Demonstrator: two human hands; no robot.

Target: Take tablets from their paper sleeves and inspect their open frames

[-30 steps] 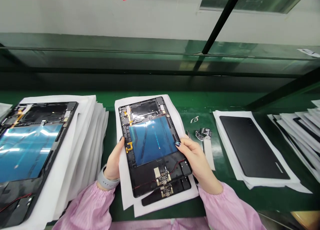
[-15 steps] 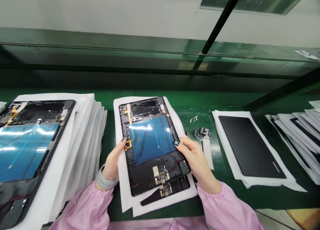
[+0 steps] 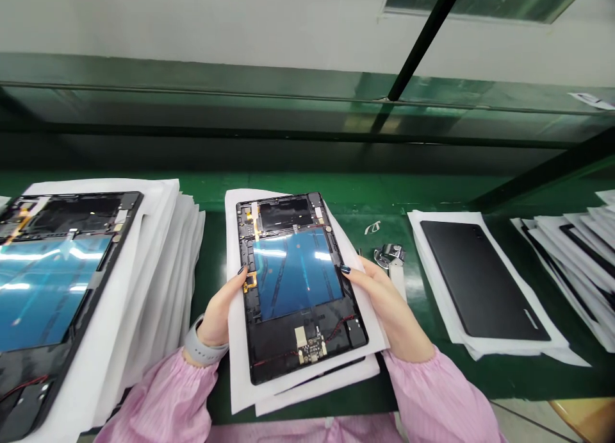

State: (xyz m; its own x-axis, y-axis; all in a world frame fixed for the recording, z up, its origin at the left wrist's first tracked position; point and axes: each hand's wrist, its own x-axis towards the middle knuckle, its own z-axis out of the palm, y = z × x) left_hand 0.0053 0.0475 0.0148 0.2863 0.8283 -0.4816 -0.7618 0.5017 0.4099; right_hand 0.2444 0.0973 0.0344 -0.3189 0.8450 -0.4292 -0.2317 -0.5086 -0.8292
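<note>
Open tablet [image 3: 298,273] in both hands [image 3: 216,311] [image 3: 391,305] (illegible mark [image 3: 530,319] on black panel [image 3: 483,279])

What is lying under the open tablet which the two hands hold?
A white sheet lies under the open tablet; below, a dark edge and a lower sheet show. The rest is covered and cannot be seen.

Tablet [image 3: 302,295], one: black-framed, internals exposed and facing up; blue panel [image 3: 293,273] across the middle, small circuit board [image 3: 312,349] near the lower edge; turned slightly anticlockwise. White sheet [image 3: 236,340], one: beneath tablet, margins showing left and right.
</note>
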